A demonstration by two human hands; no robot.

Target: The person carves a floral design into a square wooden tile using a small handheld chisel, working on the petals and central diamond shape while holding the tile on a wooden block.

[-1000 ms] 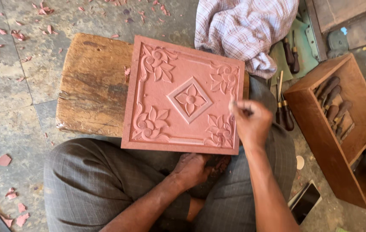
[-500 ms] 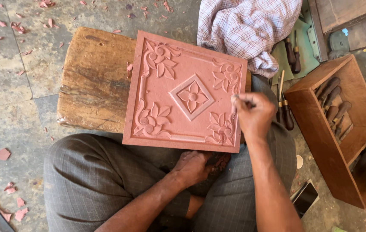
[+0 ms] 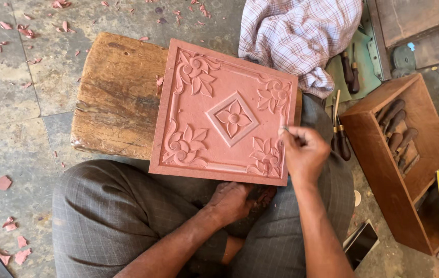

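Head view, nearest us, shows our left hand (image 3: 231,200) curled loosely under the near edge of the carved terracotta panel (image 3: 224,113), propping it on our lap, while our right hand (image 3: 304,152) pinches a small thin tool (image 3: 284,129), barely visible, at the panel's right border. Farther out, the panel leans on the wooden bench (image 3: 116,103). We judge a slip of that closed grip could gouge the corner flower (image 3: 267,157), or the propped panel could slide.

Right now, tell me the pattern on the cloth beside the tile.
The cloth is white with a thin dark check, clearest in the head view.
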